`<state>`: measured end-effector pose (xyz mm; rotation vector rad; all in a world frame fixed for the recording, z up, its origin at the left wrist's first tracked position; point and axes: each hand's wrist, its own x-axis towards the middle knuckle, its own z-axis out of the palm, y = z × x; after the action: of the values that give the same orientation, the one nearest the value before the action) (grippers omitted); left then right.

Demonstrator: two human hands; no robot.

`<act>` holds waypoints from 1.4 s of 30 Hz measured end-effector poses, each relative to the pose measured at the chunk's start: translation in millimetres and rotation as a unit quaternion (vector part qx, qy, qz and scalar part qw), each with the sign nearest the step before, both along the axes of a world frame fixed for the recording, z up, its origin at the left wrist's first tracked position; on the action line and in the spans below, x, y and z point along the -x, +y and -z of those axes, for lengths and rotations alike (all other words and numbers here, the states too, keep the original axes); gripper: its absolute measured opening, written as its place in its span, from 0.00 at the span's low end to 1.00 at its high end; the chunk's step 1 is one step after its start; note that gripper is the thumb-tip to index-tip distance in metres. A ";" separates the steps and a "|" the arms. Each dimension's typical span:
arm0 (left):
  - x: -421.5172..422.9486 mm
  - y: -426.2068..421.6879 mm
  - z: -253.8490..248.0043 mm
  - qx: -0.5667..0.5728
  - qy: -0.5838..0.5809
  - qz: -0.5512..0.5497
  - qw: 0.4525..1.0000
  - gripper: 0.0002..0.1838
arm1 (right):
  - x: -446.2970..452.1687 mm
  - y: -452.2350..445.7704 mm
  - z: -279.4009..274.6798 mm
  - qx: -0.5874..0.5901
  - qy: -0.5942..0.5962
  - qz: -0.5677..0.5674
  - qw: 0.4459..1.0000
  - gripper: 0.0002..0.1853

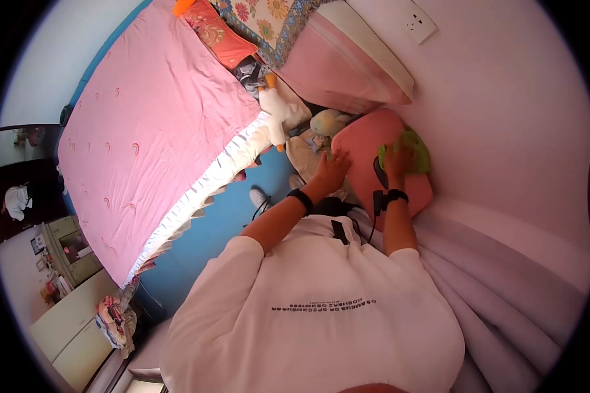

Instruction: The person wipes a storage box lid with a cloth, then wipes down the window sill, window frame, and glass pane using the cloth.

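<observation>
A green cloth [421, 152] lies bunched on the right part of a pink flat-topped surface [367, 137]. My right hand [400, 159] is on the cloth, with its fingers pressed into it. Beside that hand, a dark curved object [380, 169] shows on the pink surface; what it is I cannot make out. My left hand [333, 171] rests at the left edge of the same surface, fingers apart and holding nothing. Both wrists wear black bands.
A bed with a pink cover [157, 131] fills the left, with a red pillow [223, 33] and white plush toy [278, 111] near it. A pale plush [328, 122] sits behind the pink surface. Curtains [491, 281] hang at the right; drawers [65, 249] stand far left.
</observation>
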<state>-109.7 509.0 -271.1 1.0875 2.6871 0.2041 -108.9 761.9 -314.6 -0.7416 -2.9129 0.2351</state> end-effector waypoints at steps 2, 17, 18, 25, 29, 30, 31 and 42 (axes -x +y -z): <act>4.1 2.6 0.7 0.007 -0.005 -0.008 1.000 0.29 | -26.4 18.3 2.8 -0.005 0.042 0.027 0.999 0.30; 14.4 -13.8 4.5 0.000 0.011 0.042 0.999 0.35 | -37.0 -87.9 -38.3 0.069 0.077 -0.064 0.993 0.35; 14.0 -15.5 10.8 -0.020 0.025 0.043 0.999 0.34 | -36.8 -84.6 -34.7 0.070 0.075 -0.061 0.993 0.35; 6.5 -9.2 9.0 -0.024 0.036 0.040 0.998 0.32 | -61.7 -31.5 -65.3 0.185 -0.110 0.022 0.976 0.37; 8.8 -9.4 9.8 -0.030 0.032 0.043 0.998 0.30 | -43.2 -48.5 -94.8 0.137 -0.212 0.041 0.967 0.31; 8.0 -8.8 15.5 -0.023 0.051 0.040 0.998 0.30 | -38.3 -51.1 -89.9 0.137 -0.212 0.041 0.967 0.31; 7.7 -9.6 16.9 -0.016 0.070 0.038 0.997 0.29 | -31.4 -53.3 -79.0 0.172 -0.145 0.071 0.972 0.30; 14.8 -9.8 0.3 0.009 0.024 0.044 0.999 0.31 | -83.6 -58.2 -65.1 0.150 -0.042 0.043 0.987 0.25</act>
<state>-124.5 499.2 -271.4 1.2178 2.6691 0.1389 -25.2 703.6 -249.5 -0.9370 -2.9500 0.6612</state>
